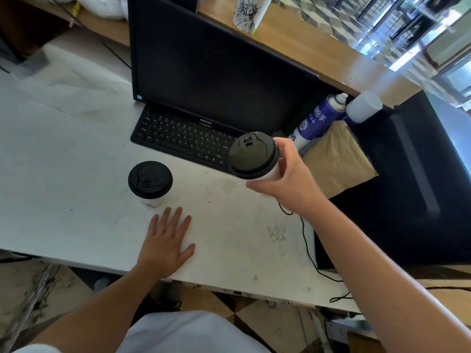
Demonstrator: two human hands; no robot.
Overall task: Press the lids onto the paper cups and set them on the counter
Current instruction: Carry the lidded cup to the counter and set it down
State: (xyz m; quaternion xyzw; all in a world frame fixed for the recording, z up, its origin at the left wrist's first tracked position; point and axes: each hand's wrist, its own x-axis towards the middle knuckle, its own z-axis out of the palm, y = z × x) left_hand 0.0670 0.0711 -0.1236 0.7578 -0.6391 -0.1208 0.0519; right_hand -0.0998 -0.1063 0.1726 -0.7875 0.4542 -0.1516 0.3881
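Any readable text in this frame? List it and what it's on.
"PHILIPS": lower bezel of the black monitor.
"枪手": large white characters on the blue spray can; its smaller print is too blurred to read.
Keyboard: key legends too small to read.
White tumbler on the wooden shelf: Statue of Liberty drawing, no legible words.
Black cup lids: embossed marks, not readable.

Desk (76, 154): white, grey smudges.
Standing cup (151, 200): white; lid (150, 179) black.
Held cup (270, 174): white; lid (253, 155) black.
Monitor (216, 72): black, screen dark, white lettering on bezel.
Keyboard (183, 138): black, pale key legends.
Spray can (318, 118): blue and white, white characters.
Tall cup (251, 12): white, dark statue drawing.
Envelope (336, 159): brown, possibly padded paper.
Counter (318, 47): tan wood grain.
Cable (313, 263): black.
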